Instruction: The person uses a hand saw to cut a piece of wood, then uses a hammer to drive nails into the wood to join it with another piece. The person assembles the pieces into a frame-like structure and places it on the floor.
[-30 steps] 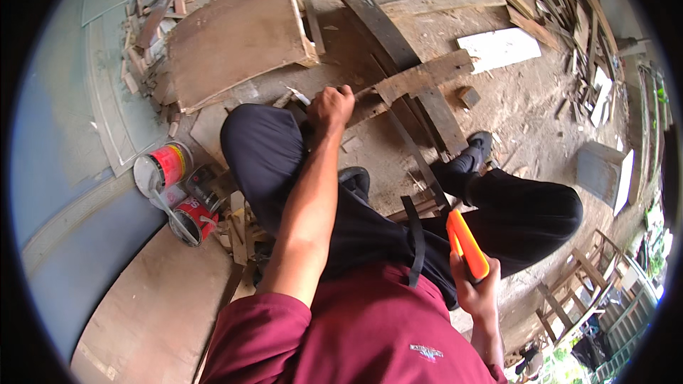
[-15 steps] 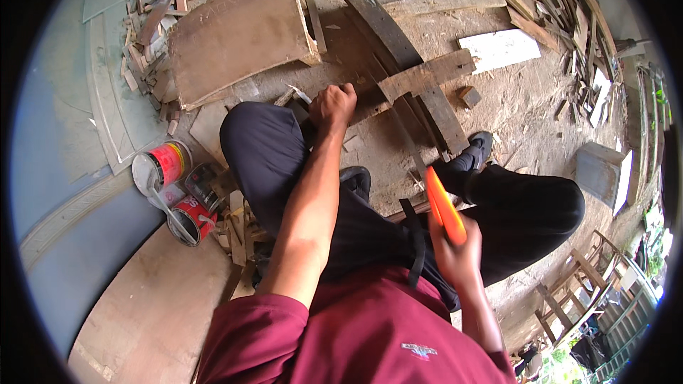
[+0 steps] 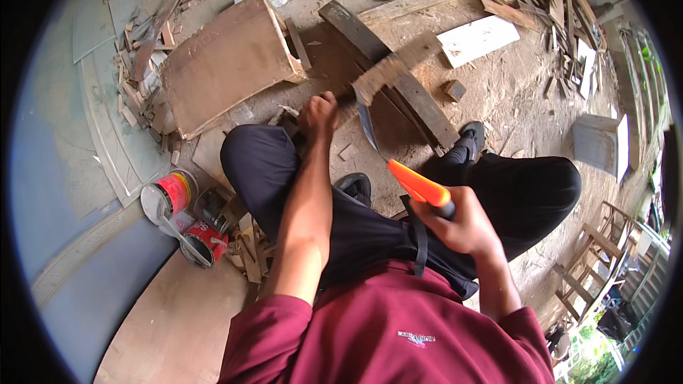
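My right hand [image 3: 461,222] is wrapped round the black rear of an orange handsaw handle [image 3: 416,183]. From it the thin saw blade [image 3: 368,129], visibly bowed, runs up to the near edge of a short wooden board [image 3: 407,61]. That board is smeared by motion and lies across a dark timber beam [image 3: 425,111]. My left hand [image 3: 318,115] is closed at the board's left end, beside my raised left knee; its fingertips are hidden.
A brown wooden box-like piece [image 3: 224,60] lies beyond my left knee. Paint cans [image 3: 171,195] stand at the left near scrap wood. A small wood block [image 3: 453,90] and a white panel [image 3: 480,39] lie to the right; planks [image 3: 562,11] are heaped at the far right.
The board has tilted, its far end shifting left. The saw handle has swung left and forward, and the blade, straight before, now bends. My left hand keeps its place by the board's end.
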The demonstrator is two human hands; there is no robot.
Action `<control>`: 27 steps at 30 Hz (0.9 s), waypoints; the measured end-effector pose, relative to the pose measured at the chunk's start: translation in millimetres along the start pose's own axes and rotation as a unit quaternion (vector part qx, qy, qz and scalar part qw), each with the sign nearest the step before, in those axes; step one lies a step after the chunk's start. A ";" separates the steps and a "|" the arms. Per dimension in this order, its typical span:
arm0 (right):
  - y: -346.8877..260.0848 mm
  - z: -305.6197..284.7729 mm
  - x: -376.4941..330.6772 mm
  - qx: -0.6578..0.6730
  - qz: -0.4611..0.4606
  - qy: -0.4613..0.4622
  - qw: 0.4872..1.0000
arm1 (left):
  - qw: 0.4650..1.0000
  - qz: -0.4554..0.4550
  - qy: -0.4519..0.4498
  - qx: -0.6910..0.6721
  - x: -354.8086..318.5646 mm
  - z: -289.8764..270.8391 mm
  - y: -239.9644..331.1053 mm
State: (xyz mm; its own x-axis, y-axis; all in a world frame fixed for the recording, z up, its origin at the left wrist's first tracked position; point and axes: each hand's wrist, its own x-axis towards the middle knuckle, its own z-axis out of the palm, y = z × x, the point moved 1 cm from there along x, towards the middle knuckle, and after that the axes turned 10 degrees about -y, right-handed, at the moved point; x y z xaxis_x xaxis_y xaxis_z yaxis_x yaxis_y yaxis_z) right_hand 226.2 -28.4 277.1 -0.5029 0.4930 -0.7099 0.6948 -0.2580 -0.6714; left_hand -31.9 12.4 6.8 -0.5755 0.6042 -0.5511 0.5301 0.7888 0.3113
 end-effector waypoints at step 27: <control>118.5 -102.5 44.9 -0.102 -0.141 0.451 0.875 | 0.964 0.229 0.038 0.127 -48.8 -2.8 20.1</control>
State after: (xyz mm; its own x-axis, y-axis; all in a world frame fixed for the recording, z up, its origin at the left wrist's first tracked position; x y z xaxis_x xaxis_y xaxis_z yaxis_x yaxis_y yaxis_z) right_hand 338.7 48.3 187.5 -0.1228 0.9924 -0.0028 0.7320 0.0887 -0.6755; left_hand 5.1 -0.9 42.1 -0.2837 0.8969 -0.3392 0.8693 0.3899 0.3037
